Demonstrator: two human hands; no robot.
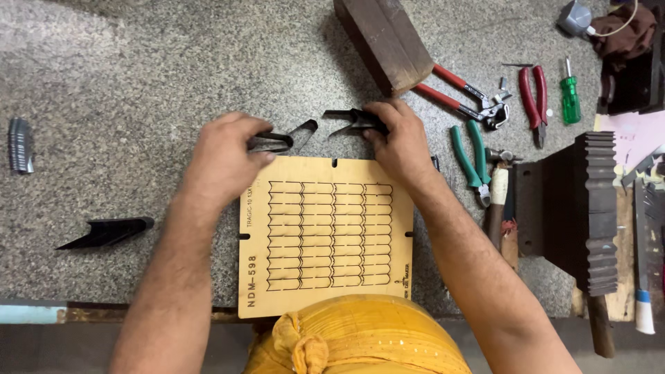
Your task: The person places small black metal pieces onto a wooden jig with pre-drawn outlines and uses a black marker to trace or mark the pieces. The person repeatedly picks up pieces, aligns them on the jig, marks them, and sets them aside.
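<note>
— Looking down on a speckled grey stone surface [138, 83]. Left hand [225, 163] curled, fingers [260, 142] pinching a bent dark steel blade strip [284, 138] just above the top edge of a plywood die board [325, 239].

— And on the right?

— Right hand [398, 142] closed as well, fingers [374, 125] pinched on a second dark blade strip [350, 123], pointed end aimed toward the first. Strips near each other, tips apart, both held over the surface just beyond the board.

— Board itself?

— Flat on the surface between the forearms, cut with rows of repeated arched slots, small notches on its edges. Near edge touching a yellow cloth bundle [353, 336] at the bottom.

— Anything around?

— Wooden block [384, 41] just past the right hand. Red-handled pincers [460, 93] beside it, then red-handled pliers [533, 97], a green screwdriver [570, 97], green-handled pliers [471, 156]. Dark ridged metal block [578, 208] far right. On the left, a black pointed blade piece [107, 232] lying alone, and a small coiled metal piece [21, 144] near the edge, both well apart from the hands.
</note>
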